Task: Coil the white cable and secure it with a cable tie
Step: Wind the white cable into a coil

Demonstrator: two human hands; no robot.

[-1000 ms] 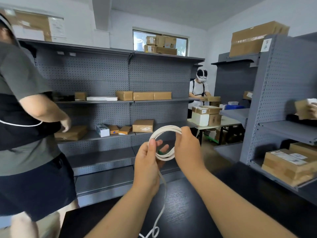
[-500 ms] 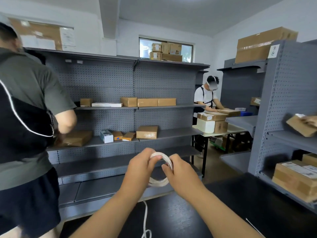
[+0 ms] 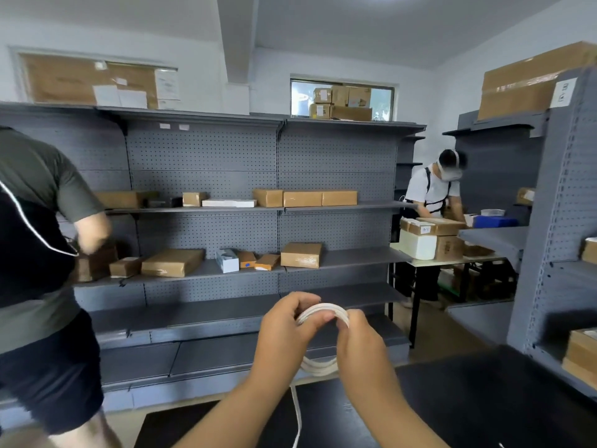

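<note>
A white cable (image 3: 323, 310) is wound into a small coil of several loops, held up in front of me above the black table (image 3: 484, 399). My left hand (image 3: 284, 331) grips the coil's left side, thumb and fingers curled round the loops. My right hand (image 3: 361, 347) grips the coil's right side. The lower arc of the coil shows between my wrists. A loose tail of the cable hangs straight down from the coil to the frame's bottom edge. No cable tie is visible.
Grey pegboard shelving (image 3: 258, 176) with cardboard boxes (image 3: 300, 255) fills the back wall. A person in a dark shirt (image 3: 35, 253) stands close at left. Another person (image 3: 436, 195) works at a table at back right. More shelves (image 3: 562, 221) stand at right.
The coil has dropped from chest height and both hands have closed in around it. My view has tilted up slightly. The person at left has shifted along the shelf.
</note>
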